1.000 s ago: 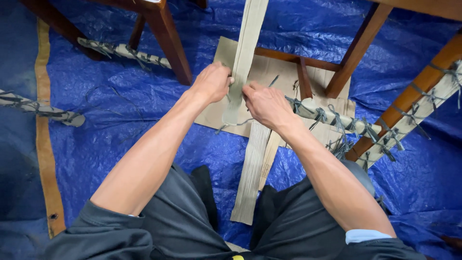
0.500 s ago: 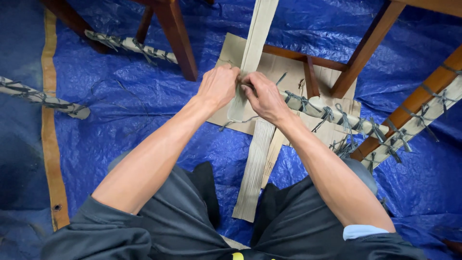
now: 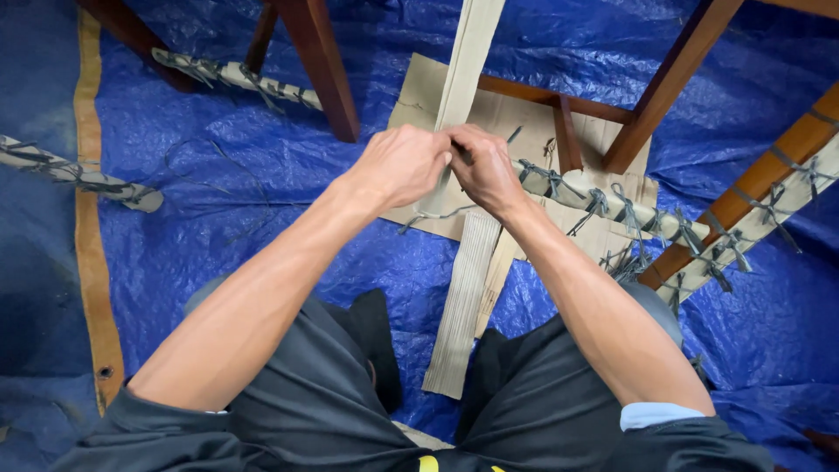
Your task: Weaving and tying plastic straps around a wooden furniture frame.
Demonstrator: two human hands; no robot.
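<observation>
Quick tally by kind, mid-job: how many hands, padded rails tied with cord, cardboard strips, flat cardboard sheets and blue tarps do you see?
Bare hands: 2, left hand and right hand, both on the long corrugated cardboard strip
Cord-tied padded rails: 4
Corrugated cardboard strips: 2, second one
Flat brown cardboard sheet: 1
Blue plastic tarp: 1
Total: 10
</observation>
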